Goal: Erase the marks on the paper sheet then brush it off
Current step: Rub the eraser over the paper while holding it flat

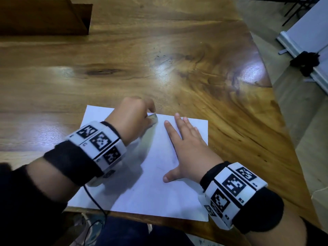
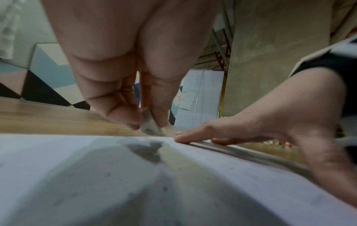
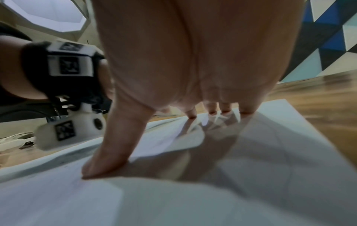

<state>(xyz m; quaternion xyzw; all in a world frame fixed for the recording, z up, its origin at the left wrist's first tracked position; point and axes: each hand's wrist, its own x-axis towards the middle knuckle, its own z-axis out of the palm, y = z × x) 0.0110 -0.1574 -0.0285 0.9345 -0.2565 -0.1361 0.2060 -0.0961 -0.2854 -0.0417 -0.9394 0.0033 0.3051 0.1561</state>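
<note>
- My left hand curls around a small grey eraser, pinching it at the far edge of the paper sheet.
- My right hand lies flat on the sheet, fingers straight and spread, thumb out to the side.
- The sheet lies on the wooden worktop, its near edge close to the worktop's front edge.
- The left wrist view alone shows the eraser between thumb and fingertips, just above the sheet, with small dark specks on the paper.
- The right wrist view alone shows my fingertips and thumb pressed to the sheet.
- The head view alone shows a dark wooden box at the far left corner.
</note>
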